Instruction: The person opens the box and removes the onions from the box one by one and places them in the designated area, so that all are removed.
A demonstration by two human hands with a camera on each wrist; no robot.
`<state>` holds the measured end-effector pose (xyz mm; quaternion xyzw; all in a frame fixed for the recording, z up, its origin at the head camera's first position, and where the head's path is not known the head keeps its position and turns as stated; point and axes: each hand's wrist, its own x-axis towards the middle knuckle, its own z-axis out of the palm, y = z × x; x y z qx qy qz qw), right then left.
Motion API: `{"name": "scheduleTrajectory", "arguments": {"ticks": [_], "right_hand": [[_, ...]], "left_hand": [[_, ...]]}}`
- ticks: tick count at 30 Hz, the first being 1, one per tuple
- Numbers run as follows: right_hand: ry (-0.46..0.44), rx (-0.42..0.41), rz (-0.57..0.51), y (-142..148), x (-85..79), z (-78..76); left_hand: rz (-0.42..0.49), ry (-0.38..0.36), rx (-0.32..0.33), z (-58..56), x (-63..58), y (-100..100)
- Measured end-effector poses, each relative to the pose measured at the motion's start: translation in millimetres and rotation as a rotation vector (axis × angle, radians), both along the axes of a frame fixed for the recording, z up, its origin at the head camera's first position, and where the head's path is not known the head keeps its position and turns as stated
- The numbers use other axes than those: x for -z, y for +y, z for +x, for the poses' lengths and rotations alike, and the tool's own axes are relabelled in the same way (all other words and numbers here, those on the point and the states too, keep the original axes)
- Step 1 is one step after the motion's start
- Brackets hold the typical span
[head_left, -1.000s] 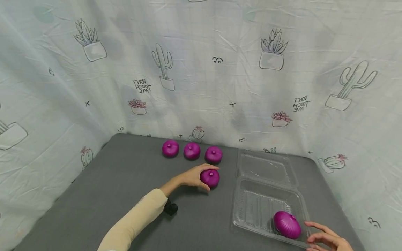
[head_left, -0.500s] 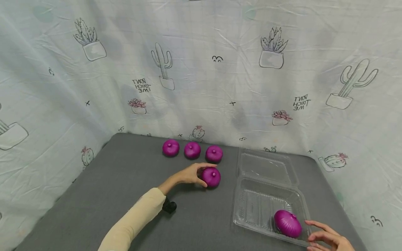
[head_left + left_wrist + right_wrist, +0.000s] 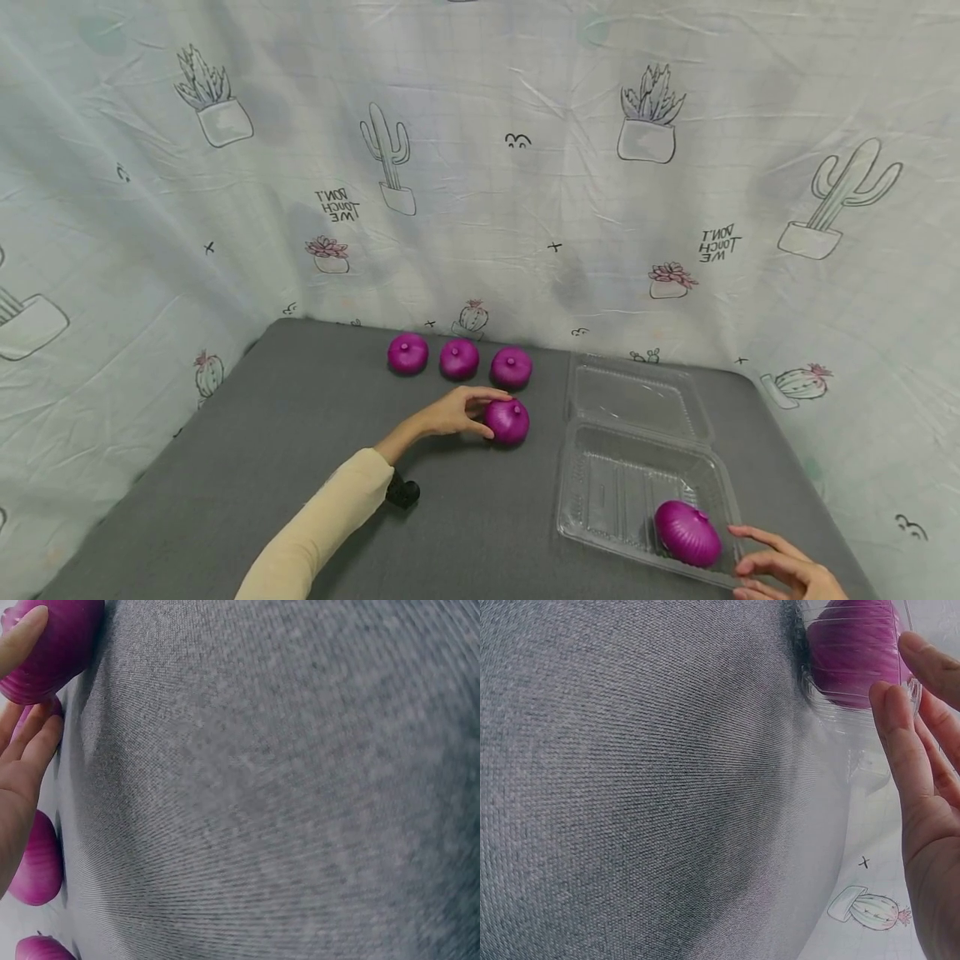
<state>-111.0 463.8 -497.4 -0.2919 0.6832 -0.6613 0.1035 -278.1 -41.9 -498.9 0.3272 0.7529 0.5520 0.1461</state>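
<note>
In the head view my left hand [image 3: 453, 412] holds a purple onion [image 3: 507, 422] at its left side, thumb in front and fingers behind. That onion [image 3: 56, 649] rests on or close to the cloth in the left wrist view, with my thumb against it. My right hand [image 3: 787, 568] is at the right side of a clear plastic clamshell container [image 3: 600, 529], its fingers slightly bent beside the rim. Another onion [image 3: 687, 533] lies on its side in the container's near right part. In the right wrist view the fingertips [image 3: 896, 705] appear to touch the container wall.
Three more purple onions [image 3: 459, 360] stand in a row at the back of the grey table [image 3: 480, 533]. The container's lid [image 3: 637, 400] lies open behind its base. A black object [image 3: 403, 492] shows by my left wrist. A cactus-print curtain [image 3: 480, 167] hangs behind.
The onion at my left hand has shifted slightly right and back, its stem tilting right. My left thumb and fingers have drawn back a little around it. My right hand keeps nearly the same place.
</note>
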Motion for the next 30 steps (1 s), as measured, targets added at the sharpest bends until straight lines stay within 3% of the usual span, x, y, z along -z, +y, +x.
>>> {"name": "scheduleTrajectory", "arguments": {"ticks": [3,8,18,25,30], "right_hand": [[0.048,0.086,0.064,-3,-0.3,2.4],[0.048,0.186,0.131,-6,-2.1,5.0],[0.085,0.133,0.097,-6,0.5,3.7],[0.060,-0.006,-0.002,0,4.6,-0.9],[0.052,-0.065,-0.037,3,7.5,-3.4]], "left_hand": [[-0.005,-0.006,-0.027,0.3,-0.5,-1],[-0.010,-0.023,-0.056,0.2,0.8,-2],[0.019,-0.017,-0.064,5.3,5.6,-1],[-0.012,0.058,-0.091,12.3,6.3,2],[-0.026,0.067,-0.084,12.1,6.3,1]]}}
